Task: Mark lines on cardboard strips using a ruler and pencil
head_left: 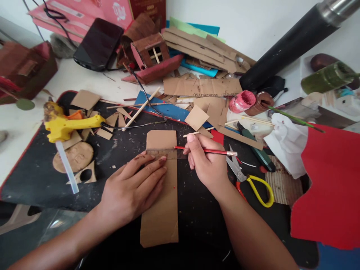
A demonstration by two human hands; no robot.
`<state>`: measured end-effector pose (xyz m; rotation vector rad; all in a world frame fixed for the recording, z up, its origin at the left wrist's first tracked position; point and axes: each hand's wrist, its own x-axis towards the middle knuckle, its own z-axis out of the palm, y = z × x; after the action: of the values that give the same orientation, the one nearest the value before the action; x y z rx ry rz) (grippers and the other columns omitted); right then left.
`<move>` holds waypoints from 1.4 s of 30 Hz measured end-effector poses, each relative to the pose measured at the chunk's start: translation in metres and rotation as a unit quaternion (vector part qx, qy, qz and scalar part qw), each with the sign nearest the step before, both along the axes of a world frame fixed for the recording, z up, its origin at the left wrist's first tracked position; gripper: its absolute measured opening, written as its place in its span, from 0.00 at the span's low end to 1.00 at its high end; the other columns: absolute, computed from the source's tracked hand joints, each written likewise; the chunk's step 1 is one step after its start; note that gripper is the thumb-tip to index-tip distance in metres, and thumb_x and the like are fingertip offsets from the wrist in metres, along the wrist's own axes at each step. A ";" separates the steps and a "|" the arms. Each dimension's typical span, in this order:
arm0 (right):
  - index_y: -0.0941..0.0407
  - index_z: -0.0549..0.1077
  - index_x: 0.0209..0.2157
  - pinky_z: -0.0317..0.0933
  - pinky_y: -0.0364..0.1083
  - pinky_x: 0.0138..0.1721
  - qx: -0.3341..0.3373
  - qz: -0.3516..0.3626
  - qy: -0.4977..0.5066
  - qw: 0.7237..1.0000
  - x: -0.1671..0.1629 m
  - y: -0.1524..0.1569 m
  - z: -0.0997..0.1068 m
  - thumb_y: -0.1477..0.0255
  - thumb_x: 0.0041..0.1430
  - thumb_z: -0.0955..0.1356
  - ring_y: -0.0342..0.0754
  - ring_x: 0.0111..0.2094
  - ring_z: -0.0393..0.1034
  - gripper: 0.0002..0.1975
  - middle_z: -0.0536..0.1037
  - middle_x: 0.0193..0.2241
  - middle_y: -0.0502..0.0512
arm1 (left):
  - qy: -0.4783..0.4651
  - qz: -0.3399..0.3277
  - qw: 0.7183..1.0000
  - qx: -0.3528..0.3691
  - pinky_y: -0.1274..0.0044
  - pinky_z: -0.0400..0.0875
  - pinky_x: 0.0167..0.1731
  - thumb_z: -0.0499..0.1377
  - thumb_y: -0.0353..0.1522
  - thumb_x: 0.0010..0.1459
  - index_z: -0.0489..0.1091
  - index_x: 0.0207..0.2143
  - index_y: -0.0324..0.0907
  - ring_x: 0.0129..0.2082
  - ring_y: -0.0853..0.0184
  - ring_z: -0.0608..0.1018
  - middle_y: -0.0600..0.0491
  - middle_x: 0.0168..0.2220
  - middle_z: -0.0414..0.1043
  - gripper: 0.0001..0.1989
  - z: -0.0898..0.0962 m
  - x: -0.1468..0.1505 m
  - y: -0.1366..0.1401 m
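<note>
A long strip of brown cardboard (161,225) lies upright in my view on the black mat, its far corners cut off. Across its upper part rests a see-through ruler (168,153). My left hand (135,183) lies with fingers stretched flat over the cardboard, the fingertips pressing on the ruler. In my right hand (206,159) a red pencil (213,151) is pinched, its tip at the cardboard's right edge beside the ruler. Scissors with yellow and orange handles (260,191) lie just right of that hand.
A yellow glue gun (70,123) lies at left beside cardboard scraps. Behind are a small brown model boat (154,60), a black phone (98,43) and stacked cardboard (202,47). Paint pots (242,101), a green cutter (257,148) and a red sheet (332,187) sit at right.
</note>
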<state>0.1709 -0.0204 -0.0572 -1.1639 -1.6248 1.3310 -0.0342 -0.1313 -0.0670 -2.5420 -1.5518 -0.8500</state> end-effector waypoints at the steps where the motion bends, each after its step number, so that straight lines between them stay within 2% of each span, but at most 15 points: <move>1: 0.51 0.76 0.29 0.56 0.45 0.18 -0.001 -0.005 0.009 1.000 0.000 -0.001 -0.001 0.51 0.80 0.68 0.44 0.16 0.65 0.26 0.71 0.17 0.45 | 0.001 0.000 1.000 0.001 0.64 0.81 0.60 0.67 0.25 0.68 0.80 0.53 0.36 0.55 0.57 0.86 0.47 0.54 0.87 0.12 0.000 0.000 0.000; 5: 0.51 0.76 0.31 0.59 0.45 0.18 -0.008 -0.027 0.047 0.998 0.001 -0.002 -0.004 0.52 0.80 0.68 0.43 0.15 0.64 0.25 0.70 0.17 0.44 | 0.005 0.009 1.000 0.012 0.63 0.81 0.58 0.66 0.26 0.70 0.80 0.52 0.37 0.52 0.57 0.86 0.49 0.53 0.87 0.10 0.001 0.001 0.000; 12: 0.52 0.77 0.30 0.58 0.44 0.17 -0.002 -0.037 0.069 0.997 0.002 -0.002 -0.003 0.52 0.80 0.69 0.43 0.15 0.63 0.25 0.68 0.15 0.44 | -0.017 0.002 1.000 0.015 0.62 0.79 0.57 0.64 0.26 0.72 0.79 0.52 0.39 0.51 0.58 0.86 0.49 0.52 0.88 0.09 0.003 0.002 0.002; 27: 0.53 0.74 0.27 0.55 0.43 0.16 -0.018 -0.055 0.105 0.993 -0.003 0.000 0.004 0.44 0.74 0.70 0.41 0.12 0.62 0.30 0.67 0.14 0.43 | -0.056 0.004 0.998 0.025 0.67 0.76 0.54 0.61 0.26 0.74 0.78 0.51 0.40 0.47 0.62 0.85 0.50 0.47 0.87 0.08 -0.001 0.003 0.001; 34: 0.53 0.75 0.28 0.54 0.43 0.17 -0.030 -0.048 0.110 0.992 -0.001 -0.003 0.003 0.45 0.75 0.70 0.41 0.13 0.62 0.29 0.66 0.14 0.43 | -0.041 0.000 0.999 0.021 0.66 0.75 0.56 0.60 0.26 0.76 0.78 0.53 0.40 0.51 0.60 0.84 0.49 0.52 0.87 0.09 -0.001 0.003 0.002; 42: 0.53 0.75 0.28 0.54 0.43 0.18 -0.021 -0.044 0.089 0.995 0.000 -0.003 0.001 0.46 0.77 0.69 0.42 0.14 0.62 0.29 0.66 0.14 0.43 | -0.032 -0.002 0.999 0.025 0.66 0.75 0.55 0.59 0.26 0.76 0.77 0.53 0.41 0.50 0.60 0.84 0.50 0.52 0.87 0.09 0.000 0.004 0.003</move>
<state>0.1709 -0.0231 -0.0564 -1.0951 -1.4088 1.3774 -0.0297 -0.1281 -0.0674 -2.5073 -1.5238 -0.9680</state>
